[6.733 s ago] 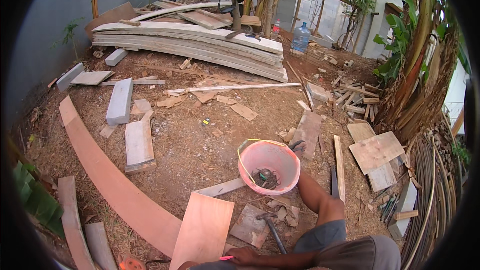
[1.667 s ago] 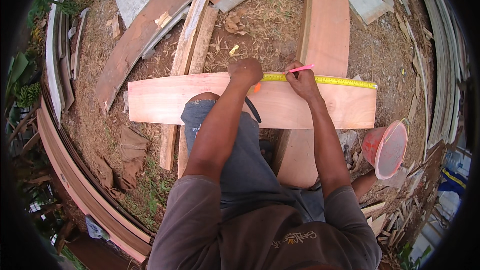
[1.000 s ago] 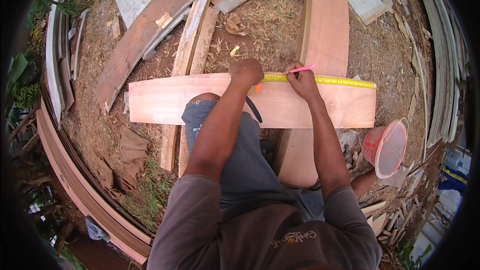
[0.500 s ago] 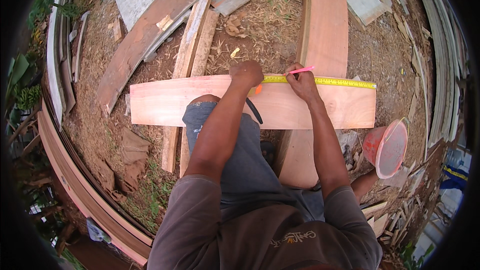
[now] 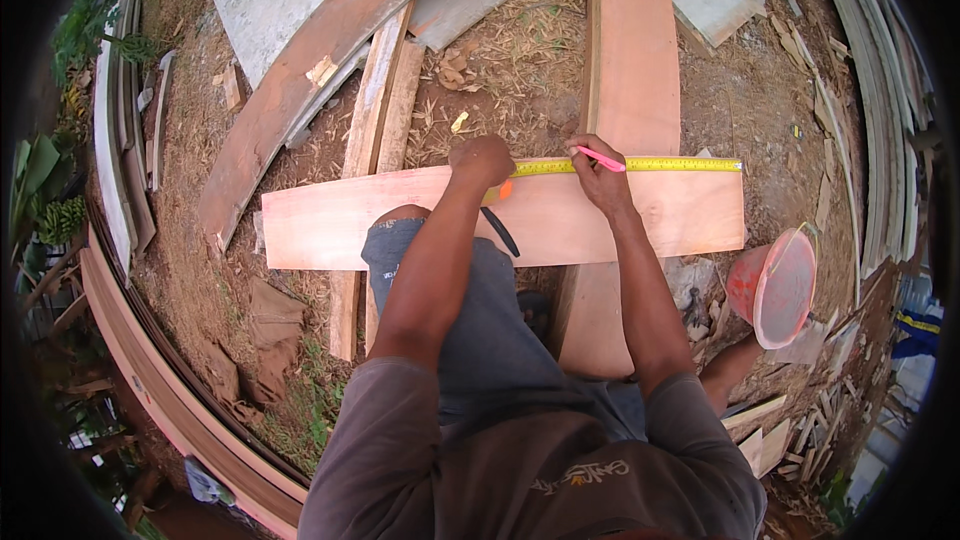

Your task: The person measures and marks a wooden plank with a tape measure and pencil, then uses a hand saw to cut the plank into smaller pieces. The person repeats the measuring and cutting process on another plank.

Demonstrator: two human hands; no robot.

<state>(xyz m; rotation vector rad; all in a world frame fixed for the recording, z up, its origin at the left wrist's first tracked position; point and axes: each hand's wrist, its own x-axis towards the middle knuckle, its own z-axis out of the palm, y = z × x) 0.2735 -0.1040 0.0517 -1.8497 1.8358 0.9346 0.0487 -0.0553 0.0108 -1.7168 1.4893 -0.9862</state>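
Note:
A pale reddish wooden board lies crosswise in front of me, over other timber. My left hand is closed around a tape measure at the board's far edge; an orange part of its case and a black strap show below the fist. The yellow tape blade runs along the far edge to the board's right end. My right hand grips a slim pink marking pencil, its writing end hidden near the fingers by the tape. My left knee rests against the board.
A long plank runs away from me beneath the board, with narrow timber strips to its left. A red bucket stands at right. Curved, weathered boards lie far left; stacked planks line the left side.
The pink pencil has tilted, its outer end swinging downward in my right hand. My left hand keeps its grip on the tape measure. The whole view has shifted slightly.

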